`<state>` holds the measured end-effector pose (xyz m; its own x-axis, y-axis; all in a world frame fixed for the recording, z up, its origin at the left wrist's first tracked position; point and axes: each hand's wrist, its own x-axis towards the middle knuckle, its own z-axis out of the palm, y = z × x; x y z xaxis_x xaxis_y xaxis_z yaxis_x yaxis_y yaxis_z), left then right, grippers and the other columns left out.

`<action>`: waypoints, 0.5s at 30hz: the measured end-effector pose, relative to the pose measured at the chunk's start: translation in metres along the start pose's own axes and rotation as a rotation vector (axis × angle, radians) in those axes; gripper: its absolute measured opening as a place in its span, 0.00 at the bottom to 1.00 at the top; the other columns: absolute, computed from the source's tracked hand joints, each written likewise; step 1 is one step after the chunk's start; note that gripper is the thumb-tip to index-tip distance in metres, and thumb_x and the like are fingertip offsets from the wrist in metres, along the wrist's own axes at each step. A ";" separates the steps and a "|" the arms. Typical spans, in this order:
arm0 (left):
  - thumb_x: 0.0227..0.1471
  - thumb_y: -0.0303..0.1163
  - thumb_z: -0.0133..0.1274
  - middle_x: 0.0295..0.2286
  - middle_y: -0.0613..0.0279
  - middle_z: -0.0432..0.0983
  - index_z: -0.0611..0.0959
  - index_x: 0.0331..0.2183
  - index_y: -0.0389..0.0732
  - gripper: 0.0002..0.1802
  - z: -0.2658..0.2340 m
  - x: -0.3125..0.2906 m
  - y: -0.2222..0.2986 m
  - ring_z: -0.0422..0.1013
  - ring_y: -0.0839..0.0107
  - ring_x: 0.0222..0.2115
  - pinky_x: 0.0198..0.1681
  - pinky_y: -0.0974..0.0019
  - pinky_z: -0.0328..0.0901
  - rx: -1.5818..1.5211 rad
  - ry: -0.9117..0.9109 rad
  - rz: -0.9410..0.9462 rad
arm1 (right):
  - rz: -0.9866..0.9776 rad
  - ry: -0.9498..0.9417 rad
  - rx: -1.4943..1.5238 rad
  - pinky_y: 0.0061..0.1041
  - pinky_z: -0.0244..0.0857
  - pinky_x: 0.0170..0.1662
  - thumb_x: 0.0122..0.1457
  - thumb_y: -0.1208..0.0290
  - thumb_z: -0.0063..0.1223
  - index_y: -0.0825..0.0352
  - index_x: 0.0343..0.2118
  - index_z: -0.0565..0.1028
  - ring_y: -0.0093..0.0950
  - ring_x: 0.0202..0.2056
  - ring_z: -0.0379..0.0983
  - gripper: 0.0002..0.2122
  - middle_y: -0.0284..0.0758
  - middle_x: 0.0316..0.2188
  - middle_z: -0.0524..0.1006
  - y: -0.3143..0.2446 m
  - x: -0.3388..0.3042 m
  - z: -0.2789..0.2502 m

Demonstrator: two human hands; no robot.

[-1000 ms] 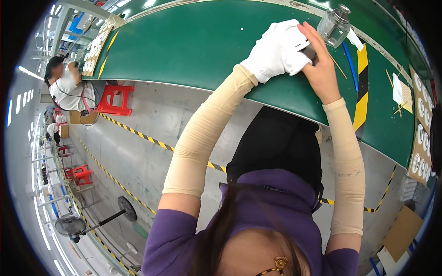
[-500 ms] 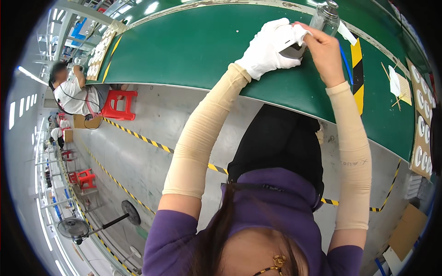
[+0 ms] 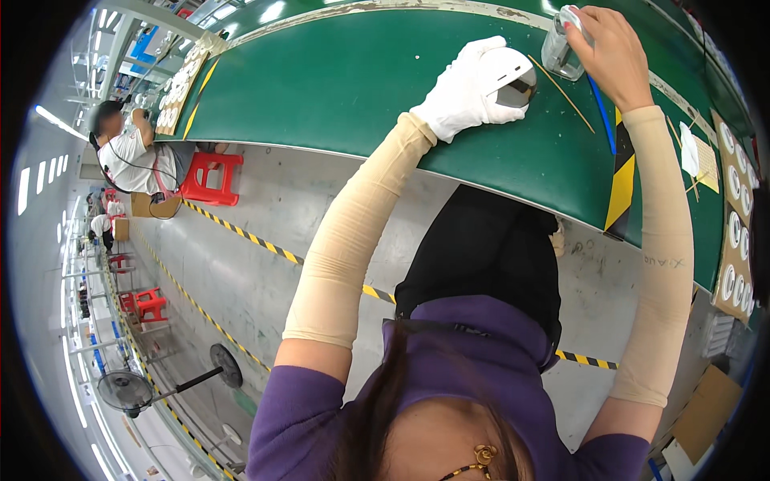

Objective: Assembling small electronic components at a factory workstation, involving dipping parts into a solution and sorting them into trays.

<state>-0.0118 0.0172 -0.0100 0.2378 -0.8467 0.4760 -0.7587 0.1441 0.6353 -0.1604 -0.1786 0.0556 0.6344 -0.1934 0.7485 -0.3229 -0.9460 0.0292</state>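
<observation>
Left hand point(image 3: 464, 94), white glove, upper centre of frame, fingers wrapped round white rounded device point(image 3: 510, 78) resting on green table point(image 3: 337, 80). Right hand point(image 3: 611, 48), bare, top right, fingers pinching small clear bottle point(image 3: 560, 50) just beside device. Thin stick point(image 3: 561, 93) lies between them.

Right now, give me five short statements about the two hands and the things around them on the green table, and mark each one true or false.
1. The left hand wears a white glove. True.
2. The right hand is gloved too. False: it is bare, gripping a small clear glass bottle.
3. The left hand holds a round white device with a dark face. True.
4. The table surface is red. False: it is green.
5. A red plastic stool stands on the floor by a seated person. True.
</observation>
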 end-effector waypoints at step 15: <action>0.28 0.36 0.73 0.51 0.57 0.63 0.56 0.58 0.40 0.58 -0.006 -0.001 -0.007 0.63 0.65 0.51 0.55 0.64 0.61 -0.292 -0.121 -0.008 | -0.156 0.010 0.565 0.31 0.63 0.49 0.46 0.78 0.58 0.67 0.29 0.76 0.40 0.44 0.70 0.06 0.40 0.39 0.75 -0.093 -0.050 -0.006</action>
<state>-0.0027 0.0202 -0.0111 0.1560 -0.9005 0.4060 -0.5465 0.2637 0.7949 -0.1658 -0.0796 0.0196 0.6366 -0.0405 0.7702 0.2002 -0.9557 -0.2157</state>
